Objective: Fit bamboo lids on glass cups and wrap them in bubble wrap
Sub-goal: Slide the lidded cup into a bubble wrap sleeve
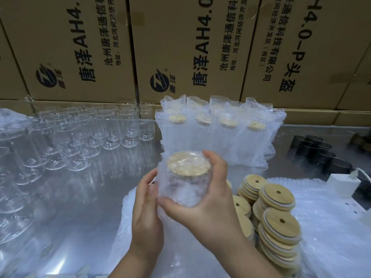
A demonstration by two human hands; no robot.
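1. Both hands are above the desk [80, 213] with one glass cup [180, 189] between them. It's sleeved in bubble wrap [163, 183] and tipped a bit so its top faces the camera
2. The bamboo lid [188, 164] is on the cup, and the wrap runs over it too, so the wood looks hazy through the plastic
3. The right hand [212, 203] does the real gripping: thumb across the lower front of the cup, fingers curled round the far side up by the lid rim
4. The left hand [147, 205] just lies against the cup's left side, fingers pretty much straight and touching the wrap, not clamped round it
5. On the left of the desk there's a big crowd of bare glasses [84, 135], all upright, no lids
6. Behind the held cup, in front of the cardboard boxes [180, 47], finished wrapped cups [216, 127] stand in rows with their lids showing at the top
7. Just right of the hands are stacks of loose lids [279, 223], each with a small hole, beside a pile of bubble wrap sheets [331, 217]
8. Far right there are some black round things [321, 155], can't tell what they are, and a white plug adapter [343, 183] with a cable
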